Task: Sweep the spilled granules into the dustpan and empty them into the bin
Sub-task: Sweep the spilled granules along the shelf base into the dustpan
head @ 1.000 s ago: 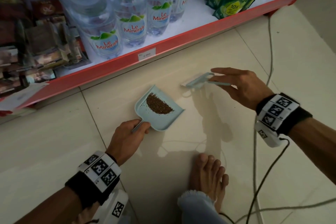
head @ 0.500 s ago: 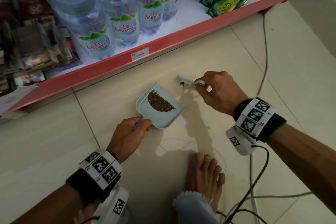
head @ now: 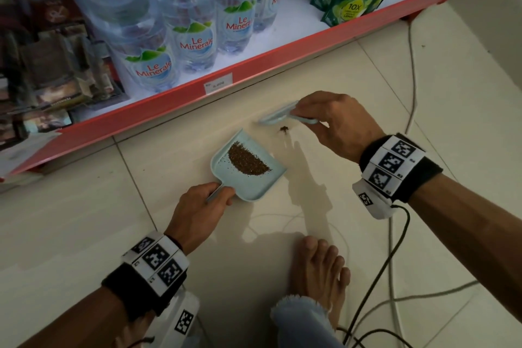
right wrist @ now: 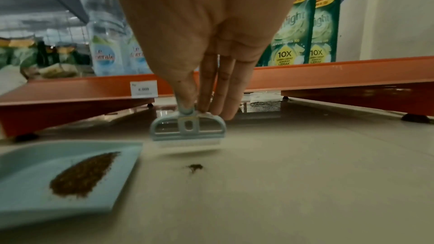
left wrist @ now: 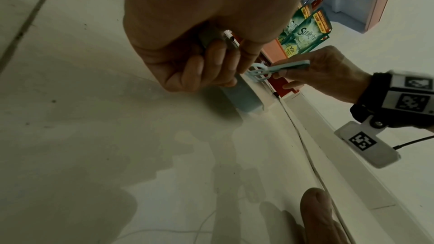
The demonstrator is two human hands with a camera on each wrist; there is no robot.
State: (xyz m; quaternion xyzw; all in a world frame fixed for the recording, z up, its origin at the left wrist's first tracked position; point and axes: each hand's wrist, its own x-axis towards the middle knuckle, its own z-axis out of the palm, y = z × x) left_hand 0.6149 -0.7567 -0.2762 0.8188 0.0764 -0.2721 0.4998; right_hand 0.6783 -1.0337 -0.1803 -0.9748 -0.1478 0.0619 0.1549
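Brown granules (head: 248, 161): main heap banked inside pale-blue dustpan (head: 255, 188); small leftover clump (head: 283, 129) on tiled floor (head: 423, 99), just beside the pan's open lip. Dustpan lies flat, lip toward the clump, seemingly to catch the next stroke. Left hand (head: 197, 213): fingers curled round the pan handle, steadying it. Right hand (head: 339, 124): fingertips pinching a small blue brush (right wrist: 187, 130), bristles poised just behind the clump. Red-edged shelf (head: 175, 110) of water bottles (head: 195, 37) beyond. Bin: not in view.
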